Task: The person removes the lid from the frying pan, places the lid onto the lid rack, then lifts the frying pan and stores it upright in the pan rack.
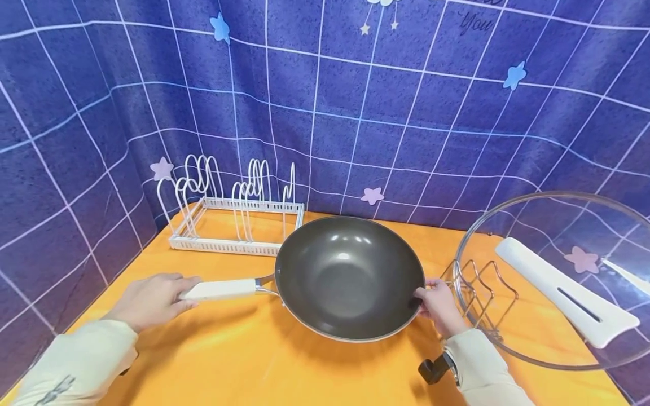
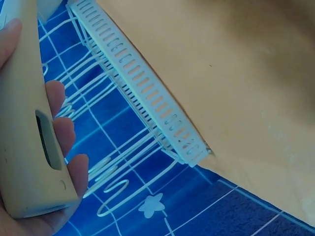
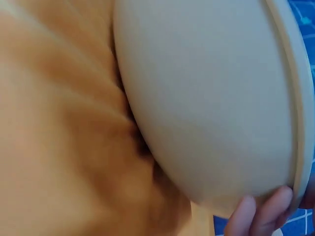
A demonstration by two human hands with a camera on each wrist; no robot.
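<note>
A wok (image 1: 345, 282) with a dark inside and a white handle (image 1: 218, 290) is in front of me in the head view, its open side up. My left hand (image 1: 152, 299) grips the end of that handle; the left wrist view shows fingers (image 2: 64, 132) curled round it. With thumb inside and fingers outside, my right hand (image 1: 440, 304) pinches the wok's right rim. The right wrist view shows the wok's pale outer wall (image 3: 206, 98) close above the cloth. Whether its base touches the cloth, I cannot tell.
A white dish rack (image 1: 223, 246) with upright wire loops stands at the back left. On the right, a large glass lid (image 1: 550, 197) with a white handle leans upright in a small wire rack (image 1: 487, 293). Orange cloth (image 1: 228, 361) covers the table; a blue curtain (image 1: 355, 113) hangs behind.
</note>
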